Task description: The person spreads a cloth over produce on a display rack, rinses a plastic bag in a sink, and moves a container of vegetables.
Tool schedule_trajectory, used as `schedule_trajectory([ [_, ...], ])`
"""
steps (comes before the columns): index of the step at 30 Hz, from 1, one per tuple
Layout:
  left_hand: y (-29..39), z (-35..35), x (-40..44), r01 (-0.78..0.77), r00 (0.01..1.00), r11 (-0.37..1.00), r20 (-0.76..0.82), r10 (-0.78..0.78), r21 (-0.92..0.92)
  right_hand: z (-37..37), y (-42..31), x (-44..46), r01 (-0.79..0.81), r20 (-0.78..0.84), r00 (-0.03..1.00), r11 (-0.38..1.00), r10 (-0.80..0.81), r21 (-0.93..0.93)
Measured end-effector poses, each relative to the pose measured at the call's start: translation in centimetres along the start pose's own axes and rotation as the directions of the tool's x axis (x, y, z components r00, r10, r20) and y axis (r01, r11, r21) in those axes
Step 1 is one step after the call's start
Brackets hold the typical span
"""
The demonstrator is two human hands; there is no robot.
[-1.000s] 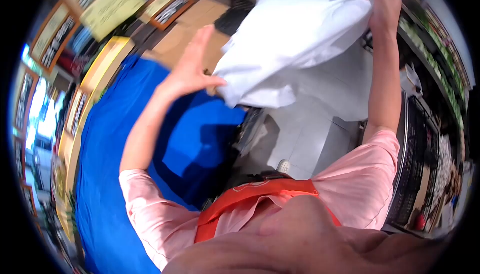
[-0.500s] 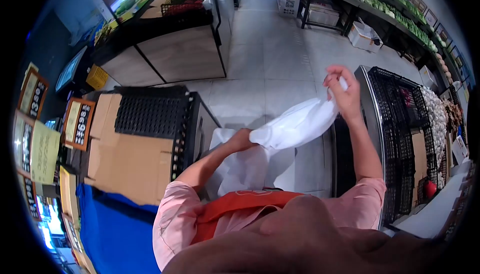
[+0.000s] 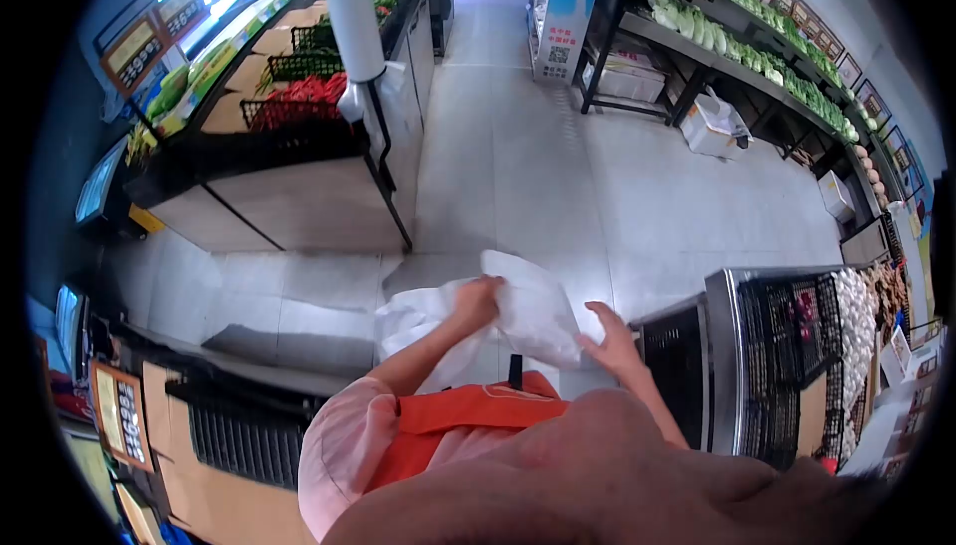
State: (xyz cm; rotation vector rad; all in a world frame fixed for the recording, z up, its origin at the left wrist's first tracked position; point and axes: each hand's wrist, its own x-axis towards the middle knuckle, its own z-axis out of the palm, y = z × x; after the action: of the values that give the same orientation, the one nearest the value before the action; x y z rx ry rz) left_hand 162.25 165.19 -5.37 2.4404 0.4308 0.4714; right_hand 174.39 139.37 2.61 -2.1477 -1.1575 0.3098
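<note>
We are gripping a white plastic bag [image 3: 538, 311] at the lower centre of the frame, our left hand [image 3: 478, 303] pinching its film between curled fingers. Our right hand [image 3: 614, 346] is hovering by the bag's right edge, fingers spread; whether the thumb is touching, we cannot tell. Upper left, a white roll [image 3: 355, 27] is standing near red chillies [image 3: 311, 90]; far right, garlic bulbs [image 3: 853, 346] are lying heaped.

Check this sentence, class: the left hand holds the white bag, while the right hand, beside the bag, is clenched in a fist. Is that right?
Not quite: the right hand, beside the bag, is open, not clenched; the head view shows its thumb and fingers apart. The left hand does hold the white bag.
</note>
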Motion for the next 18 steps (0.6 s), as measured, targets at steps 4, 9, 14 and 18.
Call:
schedule_trajectory([
  [4,3.1,2.3,13.4,-0.277,0.954,0.939,0.056,0.293,-0.204,3.2,2.4,11.9,-0.071,-0.027,0.997,0.992,0.074,0.101],
  [9,0.2,4.1,28.9,-0.146,0.964,0.943,0.17,0.203,-0.3,3.1,10.1,29.3,-0.108,-0.076,0.984,0.88,0.16,0.463],
  [14,-6.4,-1.5,41.7,-0.161,0.987,0.96,-0.024,0.16,-0.229,0.3,13.7,48.2,0.019,0.008,1.0,0.8,-0.03,0.6],
  [18,-15.0,-2.5,50.2,0.228,0.973,0.964,0.072,-0.22,-0.135,0.5,16.9,63.8,-0.004,0.081,0.991,0.572,-0.109,0.82],
])
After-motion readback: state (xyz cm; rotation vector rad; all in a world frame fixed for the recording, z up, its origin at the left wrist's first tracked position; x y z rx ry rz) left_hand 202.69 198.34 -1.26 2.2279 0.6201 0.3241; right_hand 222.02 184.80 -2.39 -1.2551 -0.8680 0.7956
